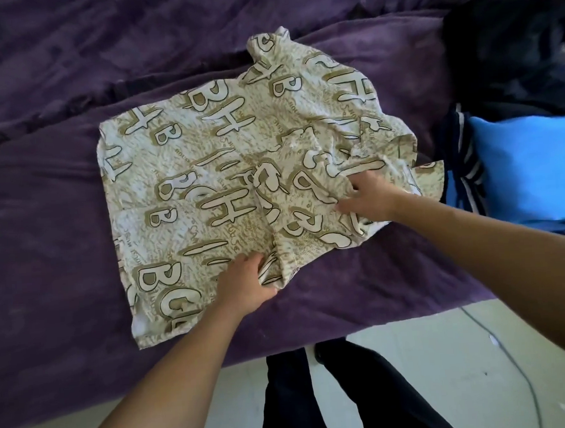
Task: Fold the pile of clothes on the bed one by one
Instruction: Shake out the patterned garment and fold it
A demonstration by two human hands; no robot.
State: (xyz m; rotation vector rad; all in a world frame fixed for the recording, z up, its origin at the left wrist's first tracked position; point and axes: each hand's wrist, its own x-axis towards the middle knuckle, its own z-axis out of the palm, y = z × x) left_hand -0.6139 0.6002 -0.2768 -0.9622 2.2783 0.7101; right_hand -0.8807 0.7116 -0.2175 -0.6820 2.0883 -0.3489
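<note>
A cream shirt printed with large tan-outlined letters (206,172) lies spread on the purple bed (44,228), its right part folded over towards the middle. My left hand (245,282) grips the folded edge near the shirt's front hem. My right hand (366,195) pinches a bunched fold of the same shirt near its right side. A dark pile of clothes (513,57) sits at the far right of the bed.
A folded blue garment (530,172) lies on the bed's right side with a dark striped piece (466,156) next to it. The bed's front edge runs above a pale tiled floor (448,352) with a thin cable (500,342). My dark trouser legs (318,393) stand below.
</note>
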